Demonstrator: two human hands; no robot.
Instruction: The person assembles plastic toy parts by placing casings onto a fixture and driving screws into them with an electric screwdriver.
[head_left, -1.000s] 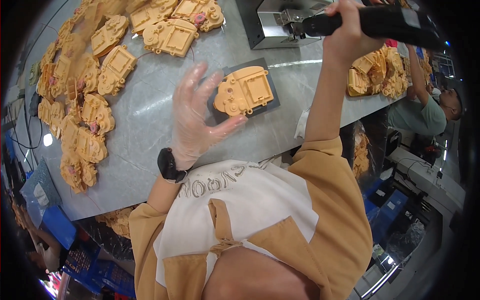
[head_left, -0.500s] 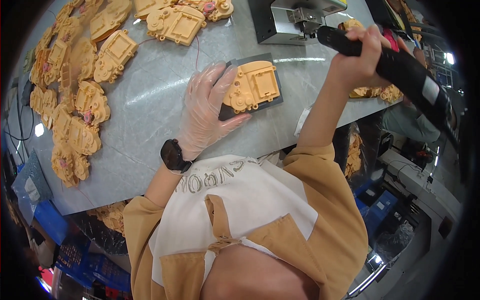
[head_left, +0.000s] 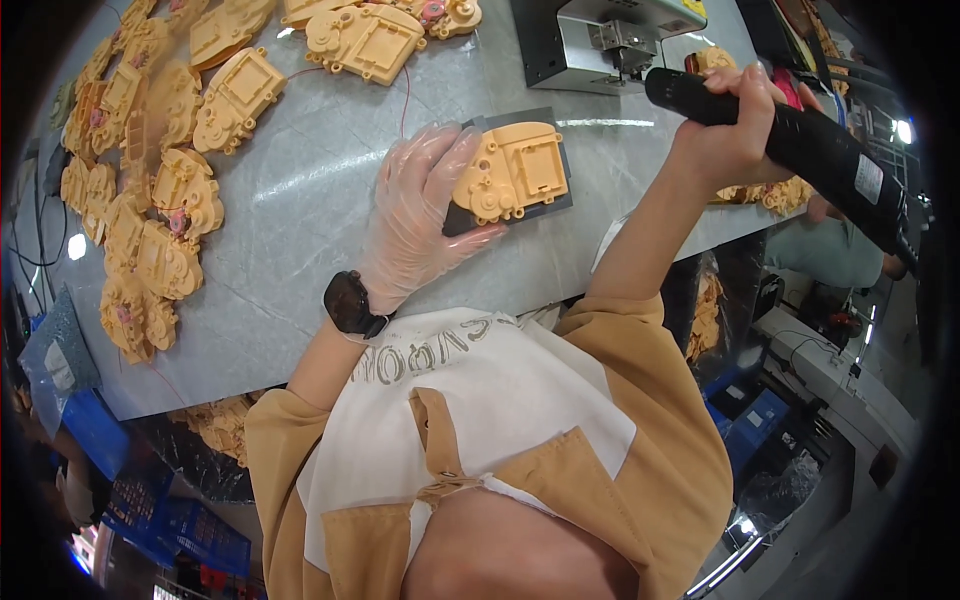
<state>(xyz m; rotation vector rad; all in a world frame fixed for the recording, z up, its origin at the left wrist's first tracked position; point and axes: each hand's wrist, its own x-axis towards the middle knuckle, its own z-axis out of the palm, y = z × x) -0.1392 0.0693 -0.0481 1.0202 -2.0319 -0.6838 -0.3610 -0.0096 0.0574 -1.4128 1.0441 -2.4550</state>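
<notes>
"While the left hand [head_left: 415,205] lies against the yellow-orange housing [head_left: 513,182], what are its fingers [head_left: 458,160] doing?"

"They curve along the left end of the housing, and the thumb stands spread well away from them, toward the person's side. The hand wears a clear glove — I cannot tell how firmly it presses."

"And where exactly is that housing?"

"Flat on a dark plate [head_left: 458,222], on the grey marbled tabletop [head_left: 310,260] in front of the person. Its rectangular recess is at the right, its round features at the left."

"What about the right hand [head_left: 735,135]?"

"It is bare and off to the right, fingers wrapped round a black handheld tool [head_left: 830,160] with a pale label. The tool is well apart from the housing, its blunt end toward the metal machine [head_left: 590,45]."

"What else is on the tabletop?"

"Similar housings [head_left: 170,262] crowd the left side, some with pinkish-red round parts. Another housing [head_left: 365,42] lies beyond the left hand — a red wire [head_left: 406,100] trails from near it toward the glove."

"And past the right forearm?"

"More housings [head_left: 785,195], with another person's grey-green sleeve [head_left: 825,250] just beside the edge."
</notes>
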